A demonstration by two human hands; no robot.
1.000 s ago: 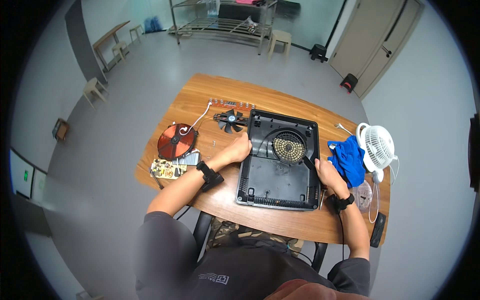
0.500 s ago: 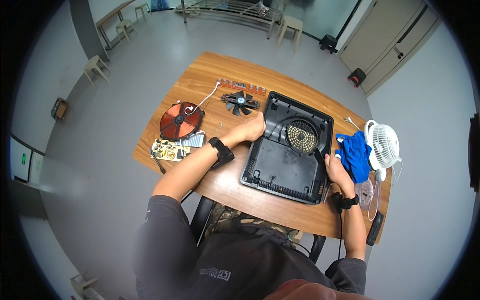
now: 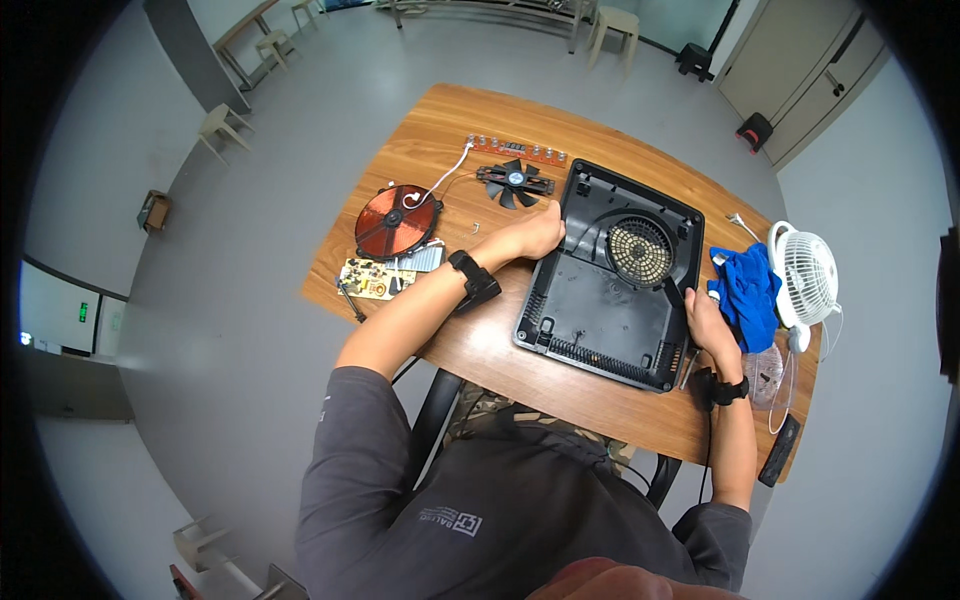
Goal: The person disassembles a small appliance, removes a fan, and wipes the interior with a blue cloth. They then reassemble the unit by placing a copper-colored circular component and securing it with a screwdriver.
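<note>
In room with grey floor (image 3: pixel 240 300) and pale door (image 3: pixel 785 70), has black casing (image 3: pixel 605 305) over brown wooden tabletop (image 3: pixel 440 115), inner side up. With left hand (image 3: pixel 538 230), clamps grip on left edge of casing; with right hand (image 3: pixel 706 322), touches right edge, but cannot tell closing of this grip (fingers partly hidden). Shows metal rack (image 3: pixel 520 10) only in part, cut off above. Cannot make out contents of clear dish (image 3: pixel 764 378), too small.

Your bare left forearm (image 3: pixel 415 318) slants up and rightward from left of centre; your bare left hand (image 3: pixel 538 232) grips just above and right of centre. Your bare right forearm (image 3: pixel 737 450) rises steeply at lower right, the bare right hand (image 3: pixel 708 322) gripping, fingers curled.
</note>
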